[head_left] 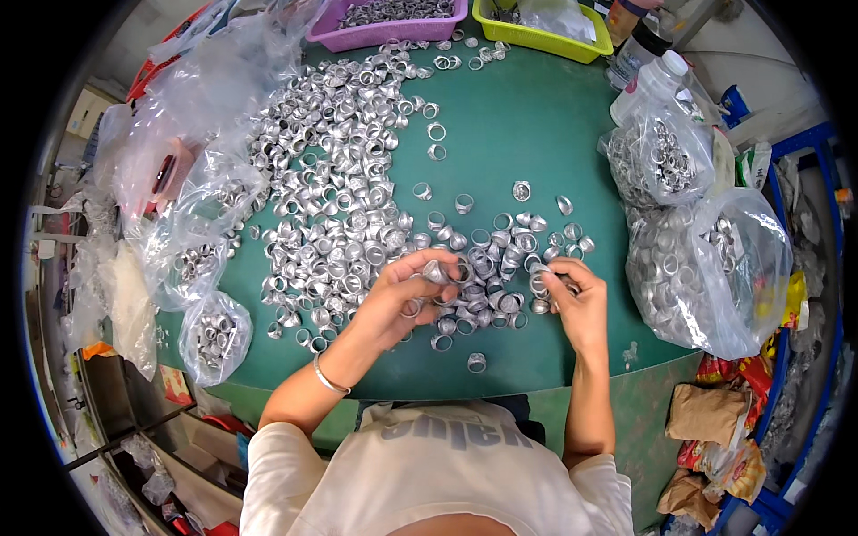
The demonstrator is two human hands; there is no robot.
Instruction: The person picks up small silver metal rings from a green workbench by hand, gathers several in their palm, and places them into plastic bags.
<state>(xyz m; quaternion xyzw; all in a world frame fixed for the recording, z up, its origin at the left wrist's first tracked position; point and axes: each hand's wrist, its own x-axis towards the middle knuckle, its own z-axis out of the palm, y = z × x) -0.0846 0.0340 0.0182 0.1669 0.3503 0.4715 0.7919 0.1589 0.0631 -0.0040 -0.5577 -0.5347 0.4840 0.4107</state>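
Observation:
Many silver-coloured metal rings [344, 179] lie heaped on a green table, left of the middle. A smaller group of rings [487, 259] spreads between and just beyond my hands. My left hand [399, 299], with a bangle on its wrist, is closed around a few rings, some showing at the fingertips and under the fingers. To the right, my right hand [577, 299] is closed in a pinch at the edge of the smaller group. A ring [538, 271] shows at its thumb and fingertips, partly covered by them.
A purple basket [389, 36] of small metal pieces and a yellow-green basket [545, 37] stand at the far edge. Clear plastic bags of rings [706, 277] sit on the right, beside a white bottle [651, 85]. More plastic bags [214, 339] line the left side.

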